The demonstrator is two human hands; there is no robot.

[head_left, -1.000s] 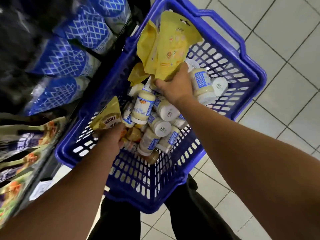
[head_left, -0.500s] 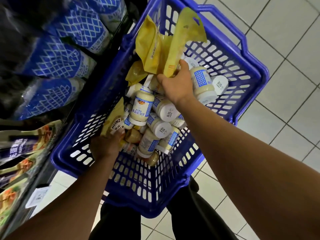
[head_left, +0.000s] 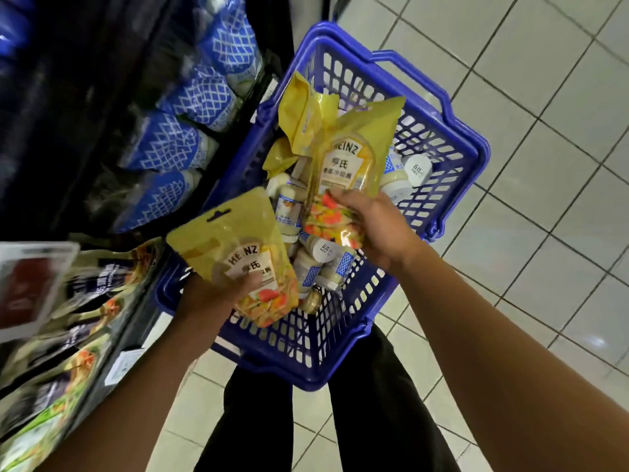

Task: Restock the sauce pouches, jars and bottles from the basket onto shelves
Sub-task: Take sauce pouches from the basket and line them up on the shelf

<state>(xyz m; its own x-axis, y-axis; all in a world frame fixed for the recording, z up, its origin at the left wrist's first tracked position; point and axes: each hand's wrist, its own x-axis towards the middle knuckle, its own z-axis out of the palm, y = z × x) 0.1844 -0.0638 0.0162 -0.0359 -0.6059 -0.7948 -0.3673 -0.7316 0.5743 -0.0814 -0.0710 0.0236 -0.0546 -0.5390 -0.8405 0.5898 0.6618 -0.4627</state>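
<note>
A blue plastic basket (head_left: 452, 155) sits on the floor below me, holding white sauce bottles (head_left: 326, 257) with blue-patterned labels and more yellow pouches (head_left: 303, 114) at its far left. My left hand (head_left: 211, 294) grips a yellow Heinz pouch (head_left: 238, 250) by its lower part, lifted above the basket's near-left corner. My right hand (head_left: 374, 226) holds a second yellow Heinz pouch (head_left: 350, 158) upright over the middle of the basket.
Dark shelves (head_left: 85, 114) run along the left, stocked with blue-patterned bottles (head_left: 177, 144) above and dark and green pouches (head_left: 68, 335) below. A white and red price tag (head_left: 30, 284) sticks out at the left. White tiled floor (head_left: 544, 165) lies to the right. My legs stand behind the basket.
Both hands have lifted their yellow pouches up out of the basket. The left pouch rose clear of the bottles, and the right pouch turned its printed face toward me.
</note>
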